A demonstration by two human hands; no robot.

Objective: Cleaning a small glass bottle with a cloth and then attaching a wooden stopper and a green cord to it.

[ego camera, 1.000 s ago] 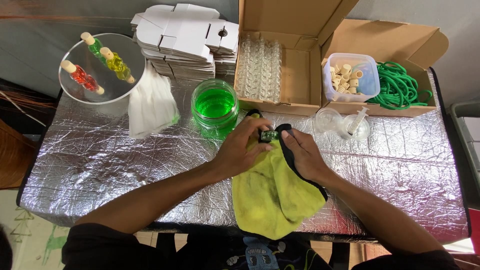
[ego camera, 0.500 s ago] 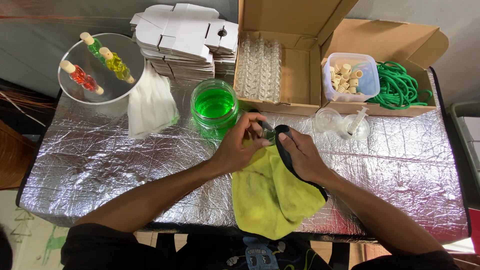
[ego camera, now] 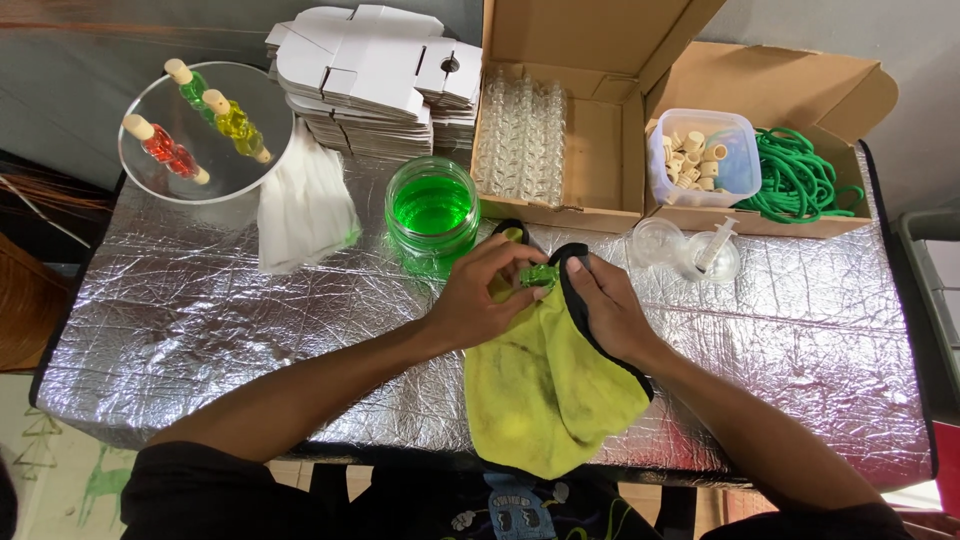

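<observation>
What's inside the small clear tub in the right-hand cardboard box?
The clear tub holds pale cork stoppers, piled at its left side. Whatever lies beneath the pile is covered.

Small green bottle (ego camera: 540, 275) mostly hidden by fingers (ego camera: 500, 262); cap prob. unseen.

Silver quilted foil (ego camera: 200, 330) over the whole table. Behind, a plain grey wall (ego camera: 820, 30). Pale floor (ego camera: 40, 480) below left.

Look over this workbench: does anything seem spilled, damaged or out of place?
No spill shows. The yellow cloth bears dark smudges and hangs over the table's near edge. Both hands, left hand and right hand, hold a small green bottle against it.
</observation>
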